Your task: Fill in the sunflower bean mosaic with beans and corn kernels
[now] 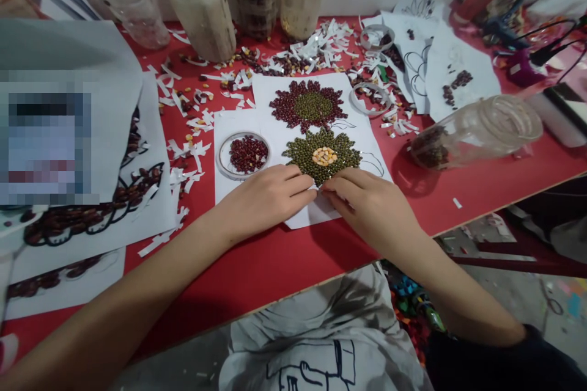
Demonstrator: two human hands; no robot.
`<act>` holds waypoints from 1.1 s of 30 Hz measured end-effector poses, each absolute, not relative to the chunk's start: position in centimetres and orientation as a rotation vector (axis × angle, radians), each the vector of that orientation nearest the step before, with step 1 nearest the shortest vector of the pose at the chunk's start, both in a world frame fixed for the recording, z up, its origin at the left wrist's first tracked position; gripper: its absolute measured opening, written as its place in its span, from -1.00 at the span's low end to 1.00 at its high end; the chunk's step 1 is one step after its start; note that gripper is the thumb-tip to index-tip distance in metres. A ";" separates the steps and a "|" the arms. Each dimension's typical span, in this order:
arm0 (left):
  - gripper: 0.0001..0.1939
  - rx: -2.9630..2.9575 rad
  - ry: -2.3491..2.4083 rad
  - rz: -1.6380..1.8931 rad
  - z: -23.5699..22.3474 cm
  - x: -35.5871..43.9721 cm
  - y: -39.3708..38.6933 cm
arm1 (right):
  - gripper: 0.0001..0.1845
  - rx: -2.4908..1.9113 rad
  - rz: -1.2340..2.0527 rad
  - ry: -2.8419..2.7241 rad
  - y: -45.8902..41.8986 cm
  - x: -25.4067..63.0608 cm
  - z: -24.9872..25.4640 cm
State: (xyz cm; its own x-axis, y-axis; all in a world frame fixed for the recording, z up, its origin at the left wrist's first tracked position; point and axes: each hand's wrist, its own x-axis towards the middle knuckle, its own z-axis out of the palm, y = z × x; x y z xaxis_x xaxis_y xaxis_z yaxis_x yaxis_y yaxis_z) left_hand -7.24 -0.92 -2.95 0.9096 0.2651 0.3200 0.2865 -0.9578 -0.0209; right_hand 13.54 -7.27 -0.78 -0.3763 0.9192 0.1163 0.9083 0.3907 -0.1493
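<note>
Dead centre of the frame, and I'm looking down on the green flower (342, 145) of small seeds, with both hands right at its lower edge. The left hand (270, 198) is at its lower left, the right hand (373, 201) at its lower right, fingertips almost meeting at the bottom petal. Each grip has its fingers bunched together; whether a seed is pinched in either one, I can't tell, the tips hide it. The flower's pale kernel centre (324, 156) sits just above the gap between the hands, all on white paper (312, 217) on the red worktop (284, 263). Straight above it, near its top petals, there's the dark red flower (284, 104); beside the left hand, the round dish (219, 159) holds red seeds (248, 154).

Now for lettering: upper right, the purple device (525, 70) carries a pale mark too small for me to read. Far left, a patch (43, 146) is blurred into squares. Lower centre, dark outlines (316, 366) run across pale cloth (257, 333).
</note>
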 end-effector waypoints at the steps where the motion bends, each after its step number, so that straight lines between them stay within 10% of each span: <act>1: -0.78 -3.001 -0.428 -0.500 -3.0 -7.3 -0.9 | -0.82 -1.624 0.083 -2.453 -7.4 13.5 -0.9; 33: -0.86 -2.906 -0.462 -0.486 -3.1 -7.4 -1.3 | -0.83 -1.394 -0.148 -2.339 -8.6 13.7 -2.6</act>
